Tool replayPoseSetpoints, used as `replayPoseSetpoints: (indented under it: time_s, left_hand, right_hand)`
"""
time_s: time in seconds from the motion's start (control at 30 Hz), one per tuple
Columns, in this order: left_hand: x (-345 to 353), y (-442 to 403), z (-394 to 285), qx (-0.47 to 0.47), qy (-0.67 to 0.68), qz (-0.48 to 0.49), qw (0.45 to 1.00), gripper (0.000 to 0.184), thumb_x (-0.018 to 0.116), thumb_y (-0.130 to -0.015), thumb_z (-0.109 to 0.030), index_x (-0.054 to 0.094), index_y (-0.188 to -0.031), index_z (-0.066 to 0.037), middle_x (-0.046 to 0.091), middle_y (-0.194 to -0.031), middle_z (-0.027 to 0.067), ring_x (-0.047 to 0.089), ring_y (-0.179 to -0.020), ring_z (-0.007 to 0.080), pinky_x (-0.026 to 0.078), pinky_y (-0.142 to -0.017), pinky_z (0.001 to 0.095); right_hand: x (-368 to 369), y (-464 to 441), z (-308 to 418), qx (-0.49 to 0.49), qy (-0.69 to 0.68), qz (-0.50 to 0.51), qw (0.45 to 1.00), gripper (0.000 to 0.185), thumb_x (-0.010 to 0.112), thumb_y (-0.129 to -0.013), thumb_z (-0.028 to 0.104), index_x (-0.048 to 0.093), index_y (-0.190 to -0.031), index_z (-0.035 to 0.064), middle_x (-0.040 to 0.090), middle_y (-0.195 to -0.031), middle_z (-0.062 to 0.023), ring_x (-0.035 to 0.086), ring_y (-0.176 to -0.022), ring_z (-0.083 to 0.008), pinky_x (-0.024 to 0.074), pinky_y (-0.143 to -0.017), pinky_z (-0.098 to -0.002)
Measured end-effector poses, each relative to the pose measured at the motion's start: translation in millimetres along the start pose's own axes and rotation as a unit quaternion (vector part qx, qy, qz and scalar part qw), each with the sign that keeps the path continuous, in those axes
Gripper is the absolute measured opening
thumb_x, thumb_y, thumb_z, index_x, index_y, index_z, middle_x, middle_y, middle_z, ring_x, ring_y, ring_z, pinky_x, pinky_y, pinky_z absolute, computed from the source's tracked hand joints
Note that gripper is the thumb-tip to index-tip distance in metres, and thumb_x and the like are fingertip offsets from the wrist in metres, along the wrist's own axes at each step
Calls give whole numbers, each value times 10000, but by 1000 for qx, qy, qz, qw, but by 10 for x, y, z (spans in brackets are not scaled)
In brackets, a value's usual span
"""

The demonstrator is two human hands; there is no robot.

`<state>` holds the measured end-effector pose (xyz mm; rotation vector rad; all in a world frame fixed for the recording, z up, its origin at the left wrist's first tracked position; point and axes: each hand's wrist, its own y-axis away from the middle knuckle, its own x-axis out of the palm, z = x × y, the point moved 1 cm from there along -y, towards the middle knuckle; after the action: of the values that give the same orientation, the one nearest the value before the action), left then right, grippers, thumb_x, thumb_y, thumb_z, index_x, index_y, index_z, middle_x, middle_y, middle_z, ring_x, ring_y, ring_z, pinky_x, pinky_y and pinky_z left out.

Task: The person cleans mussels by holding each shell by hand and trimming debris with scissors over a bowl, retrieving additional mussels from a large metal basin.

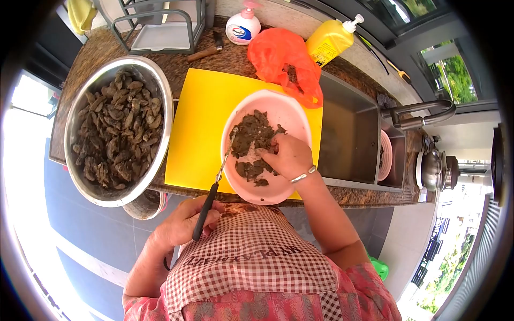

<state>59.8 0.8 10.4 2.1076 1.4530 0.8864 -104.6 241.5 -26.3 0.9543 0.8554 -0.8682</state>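
My left hand (199, 218) is closed round the black handle of a tool (205, 211) with a thin metal shaft, whose tip reaches over the left rim of a pink basin (294, 109). Inside that basin lie wet, dark brown clumps (250, 132), with a smaller heap nearer me. My right hand (290, 156), a silver bangle at its wrist, reaches in from the right. Its fingers are pinched together at the clumps; their tips are partly hidden. Under the basin is a yellow board (201, 120).
To the left, a large steel bowl (165, 144) holds many dark, elongated pieces, perhaps shellfish. A red plastic bag (278, 53), yellow pump bottle (332, 40) and white soap bottle (242, 28) stand behind. A wooden-handled knife (206, 52) lies near the rack. The sink (348, 134) is right.
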Motion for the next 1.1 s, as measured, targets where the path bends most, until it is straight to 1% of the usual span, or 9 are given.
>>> replayPoseSetpoints:
  time_s: [0.07, 0.17, 0.2, 0.27, 0.37, 0.47, 0.67, 0.87, 1.1]
  left_hand:
    - [-1, 7, 16, 0, 9, -2, 1000, 373, 592, -949, -238, 590, -1176, 58, 610, -711, 46, 592, -637, 129, 439, -560, 254]
    - [-5, 29, 88, 20, 24, -8, 999, 361, 601, -943, -227, 594, -1173, 51, 606, -718, 45, 585, -631, 127, 441, -560, 255]
    - [-10, 46, 98, 19, 23, -14, 999, 357, 603, -943, -223, 595, -1173, 49, 606, -722, 46, 582, -630, 125, 441, -559, 254]
    - [-14, 63, 102, 17, 20, -23, 999, 348, 605, -943, -216, 597, -1173, 45, 606, -730, 46, 578, -627, 121, 440, -557, 251]
    - [-28, 91, 109, 15, 23, -14, 1000, 360, 590, -940, -246, 606, -1158, 41, 613, -758, 39, 591, -644, 113, 469, -571, 246]
    - [-17, 126, 93, 23, 16, -19, 999, 350, 589, -941, -243, 609, -1144, 41, 612, -749, 38, 591, -636, 111, 469, -568, 247]
    - [12, 155, 75, 28, 8, -16, 999, 350, 589, -943, -240, 613, -1147, 43, 614, -753, 43, 596, -654, 113, 472, -581, 248]
    - [62, 198, 23, 30, -10, -18, 999, 355, 592, -946, -246, 617, -1152, 43, 615, -769, 49, 593, -669, 116, 473, -590, 256]
    - [139, 321, 80, 57, -11, -56, 997, 360, 592, -946, -239, 615, -1162, 47, 611, -770, 40, 587, -669, 115, 467, -593, 257]
  right_hand:
    - [135, -80, -34, -12, 59, -5, 998, 376, 747, -766, 347, 687, -915, 7, 690, -914, -217, 656, -849, -380, 526, -766, -465]
    - [313, -150, -241, -35, -15, -47, 998, 355, 749, -812, 301, 686, -998, 5, 712, -905, -165, 683, -827, -301, 545, -740, -400]
    - [285, -141, -253, -6, -166, 8, 986, 328, 741, -837, 272, 681, -1026, 11, 711, -913, -131, 683, -829, -259, 547, -727, -369]
    - [193, -108, -275, 54, -448, 114, 885, 280, 725, -886, 215, 670, -1083, 23, 708, -931, -62, 682, -835, -174, 549, -703, -307]
    - [21, 26, -236, 69, -600, 142, 784, 196, 685, -935, 145, 657, -1099, 42, 676, -964, 9, 650, -857, -86, 538, -695, -232]
    - [13, 57, -323, 49, -646, 171, 742, 250, 668, -937, 87, 611, -1173, 27, 683, -1050, -34, 663, -901, -111, 560, -718, -265]
    - [-60, 152, -221, 61, -588, 95, 801, 200, 693, -900, 42, 646, -1092, 13, 693, -976, -37, 673, -832, -128, 580, -742, -275]
    - [-118, 215, -170, 24, -579, 86, 811, 173, 690, -863, -13, 653, -1032, -6, 676, -920, -29, 665, -802, -115, 566, -740, -250]
    - [135, 137, -344, -75, -349, -20, 934, 377, 751, -784, 62, 630, -1121, -57, 680, -925, -66, 644, -786, -129, 534, -736, -281]
